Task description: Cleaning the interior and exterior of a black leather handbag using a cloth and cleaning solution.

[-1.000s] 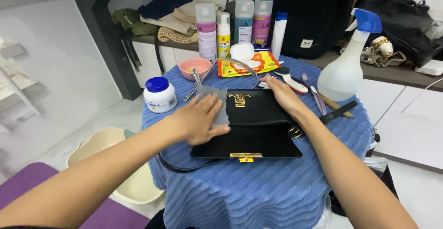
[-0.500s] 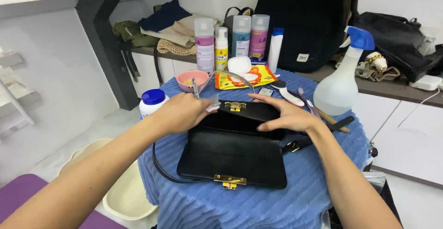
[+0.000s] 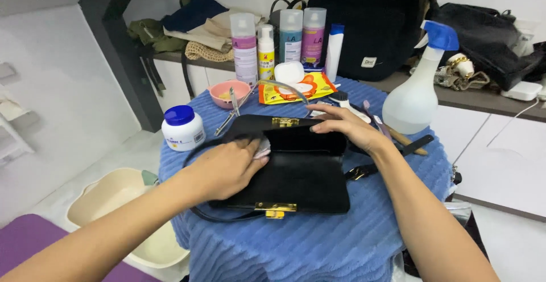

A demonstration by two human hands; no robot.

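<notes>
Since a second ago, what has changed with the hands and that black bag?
The left hand slid the grey cloth off the flap's top and now presses it under the lifted flap. The right hand moved from resting flat to holding the black handbag flap up. Bottles and sprayer stayed put.

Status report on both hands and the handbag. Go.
Left hand pressing wipe inside black handbag. Right hand holding flap up. Nothing blocking.
</notes>
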